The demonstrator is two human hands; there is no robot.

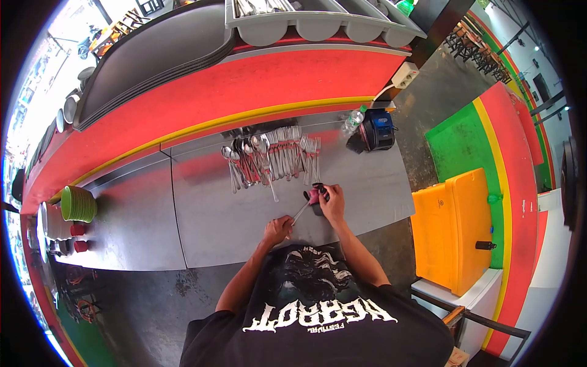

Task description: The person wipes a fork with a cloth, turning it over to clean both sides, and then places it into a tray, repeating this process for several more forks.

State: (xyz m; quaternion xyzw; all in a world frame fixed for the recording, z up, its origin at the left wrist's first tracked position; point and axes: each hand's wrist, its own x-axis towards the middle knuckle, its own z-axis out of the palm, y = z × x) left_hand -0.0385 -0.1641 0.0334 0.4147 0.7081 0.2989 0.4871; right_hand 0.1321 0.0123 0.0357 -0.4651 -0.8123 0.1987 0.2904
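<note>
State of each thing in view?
Silver metal utensil: held by left hand
Pink cloth: bunched in right hand
Silver spoons and forks: mostly side by side
Clear plastic bottle: green cap on
Green round dishes: stacked
Dark rounded trays: stacked
Grey plastic cutlery tray: uncovered, holding cutlery

Cutlery (282, 153) lies on the table (232, 223) between stacked dishes (79, 205) and the bottle (353, 122).

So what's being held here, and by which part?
The left hand holds a slim metal utensil by its near end; the right hand holds a bunched pink-and-black cloth at the utensil's hidden far end.
</note>
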